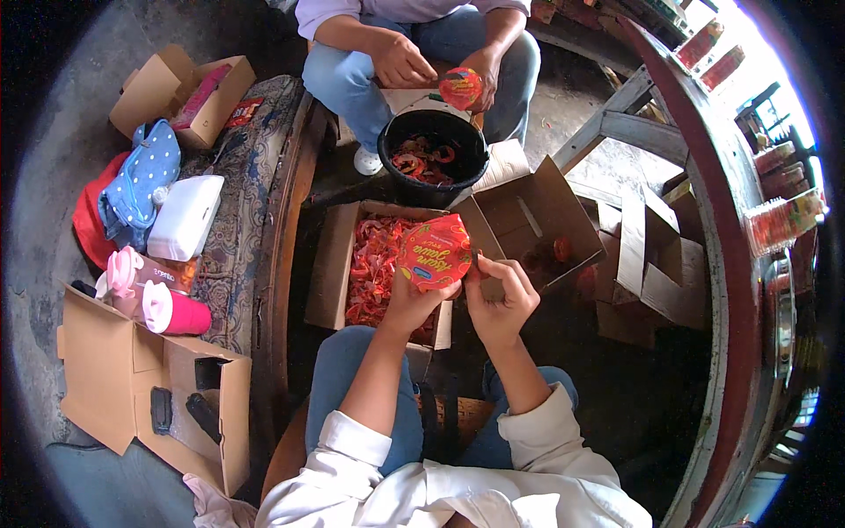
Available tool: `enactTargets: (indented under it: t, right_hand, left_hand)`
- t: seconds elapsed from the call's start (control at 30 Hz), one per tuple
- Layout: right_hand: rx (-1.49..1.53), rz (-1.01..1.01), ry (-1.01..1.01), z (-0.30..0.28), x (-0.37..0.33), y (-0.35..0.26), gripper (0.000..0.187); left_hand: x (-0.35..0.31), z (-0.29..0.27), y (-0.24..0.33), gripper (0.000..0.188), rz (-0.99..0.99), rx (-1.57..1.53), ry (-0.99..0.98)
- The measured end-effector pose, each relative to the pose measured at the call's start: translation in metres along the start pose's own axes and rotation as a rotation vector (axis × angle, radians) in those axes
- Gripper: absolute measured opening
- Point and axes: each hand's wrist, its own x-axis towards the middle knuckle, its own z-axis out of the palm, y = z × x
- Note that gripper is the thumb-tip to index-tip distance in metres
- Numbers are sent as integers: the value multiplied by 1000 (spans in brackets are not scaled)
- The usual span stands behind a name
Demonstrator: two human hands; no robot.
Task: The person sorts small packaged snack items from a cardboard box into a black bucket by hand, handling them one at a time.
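Note:
My left hand [415, 299] grips a red printed lid [435, 253], roughly round with a yellow pattern, by its near edge. Close beside its right edge, my right hand [503, 299] is closed in a pinch; a small dark tip shows at the fingers, too small to name. Beneath my left hand stands a cardboard box [330, 275] heaped with red plastic scraps [374, 255]. Across from me, a person's hands [403, 62] hold a similar red round lid [460, 88] over a black bucket [480, 158] with red scraps inside.
An open cardboard box [537, 216] sits to the right, with more cartons [656, 255] beyond it. A wooden bench [722, 264] carries stacked cups [779, 220]. At left, a patterned seat [238, 176] lies near a pink tumbler [180, 310], a white container [187, 216] and an open carton [101, 370].

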Motion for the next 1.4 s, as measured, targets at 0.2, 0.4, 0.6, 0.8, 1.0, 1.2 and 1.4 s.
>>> enactTargets:
  t: [0.2, 0.4, 0.6, 0.8, 1.0, 1.2, 1.4]
  right_hand:
    - [81, 39, -27, -3, 6, 5, 20]
    - [73, 41, -45, -6, 6, 5, 21]
    - [69, 35, -54, -8, 10, 2, 22]
    - [172, 88, -97, -11, 13, 4, 18]
    - [152, 69, -99, -9, 12, 5, 18]
    - [112, 40, -104, -8, 11, 5, 18]
    - [73, 23, -116, -11, 14, 7, 19]
  left_hand:
    - [1, -1, 2, 54, 37, -34, -53]
    - [1, 2, 11, 61, 10, 19, -62]
    - [8, -5, -2, 70, 127, 127, -159]
    - [11, -3, -4, 70, 193, 195, -164]
    - [13, 0, 3, 67, 214, 184, -138]
    - [13, -5, -1, 70, 239, 219, -158]
    - [12, -1, 1, 66, 222, 235, -175]
